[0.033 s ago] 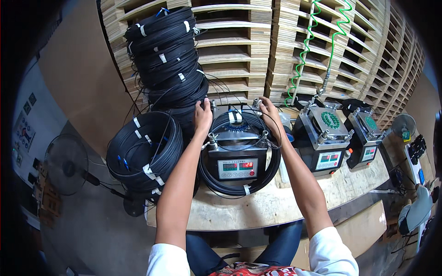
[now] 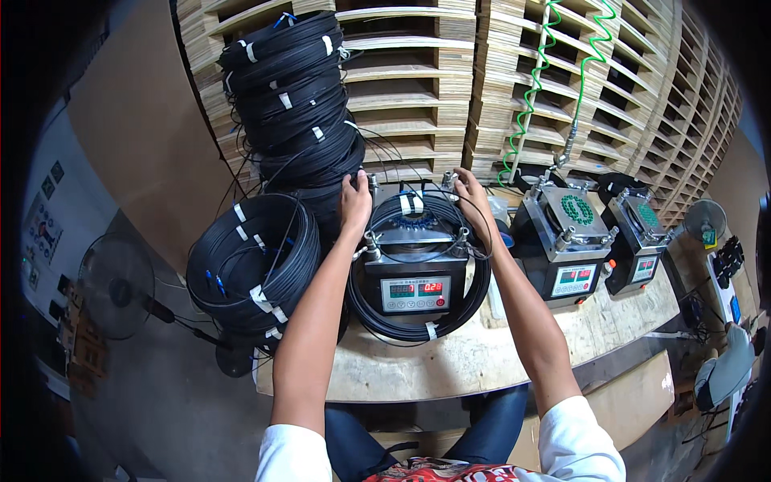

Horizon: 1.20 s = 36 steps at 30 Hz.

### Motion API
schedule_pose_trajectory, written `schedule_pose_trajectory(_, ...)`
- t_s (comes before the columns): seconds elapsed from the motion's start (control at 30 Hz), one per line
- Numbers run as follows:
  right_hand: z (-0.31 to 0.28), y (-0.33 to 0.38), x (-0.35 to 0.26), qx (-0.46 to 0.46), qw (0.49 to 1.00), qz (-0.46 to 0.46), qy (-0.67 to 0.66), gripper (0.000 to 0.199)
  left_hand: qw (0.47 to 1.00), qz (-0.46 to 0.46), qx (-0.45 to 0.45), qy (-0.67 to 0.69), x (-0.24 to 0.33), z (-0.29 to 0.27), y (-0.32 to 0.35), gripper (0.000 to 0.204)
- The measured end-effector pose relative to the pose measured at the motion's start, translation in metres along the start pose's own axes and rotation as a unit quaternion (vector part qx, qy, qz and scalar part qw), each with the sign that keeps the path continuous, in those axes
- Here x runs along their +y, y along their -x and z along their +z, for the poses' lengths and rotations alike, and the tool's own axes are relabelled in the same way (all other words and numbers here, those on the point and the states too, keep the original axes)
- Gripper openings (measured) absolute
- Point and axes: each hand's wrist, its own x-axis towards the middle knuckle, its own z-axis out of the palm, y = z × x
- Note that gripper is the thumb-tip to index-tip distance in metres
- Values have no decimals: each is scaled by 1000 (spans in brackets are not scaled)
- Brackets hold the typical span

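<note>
A polishing machine (image 2: 450, 283) with a black body and metal top plate stands on the bench in front of me. A coil of black cable (image 2: 418, 332) hangs around it, bound with white tape, its upper part lying over the top plate. My left hand (image 2: 355, 202) has its fingers curled at the far left metal corner post (image 2: 373, 184). On the far right, my right hand (image 2: 474, 199) closes its fingers at the matching corner post (image 2: 449, 181). A strand of cable passes by my right wrist. The fingers' exact contact with the posts is partly hidden.
Stacked coils of black cable (image 2: 301, 100) rise at the back left, with another coil stack (image 2: 210, 277) nearer. Two similar machines (image 2: 540, 233) stand to the right on the wooden bench (image 2: 385, 377). Pallets (image 2: 401, 88) line the back; a floor fan (image 2: 119, 289) stands left.
The red digits on the machine's display have changed. Both hands and the cable coil stay in practically the same place.
</note>
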Motion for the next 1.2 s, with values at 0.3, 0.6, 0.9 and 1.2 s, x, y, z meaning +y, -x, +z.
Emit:
schedule_pose_trajectory(0.3,-3,-4,13,31,998,-7,58,34,996,0,-60,59,-2,1,-3,75)
schedule_pose_trajectory(0.6,-3,1,4,3,1000,-22,-8,40,999,10,-25,44,1,1,4,71)
schedule_pose_trajectory(0.9,-1,1,2,28,998,-47,8,39,998,22,-27,51,-14,3,-11,77)
schedule_pose_trajectory(1.2,0,2,-4,-4,1000,-6,3,41,997,-9,-69,23,-6,0,-6,77)
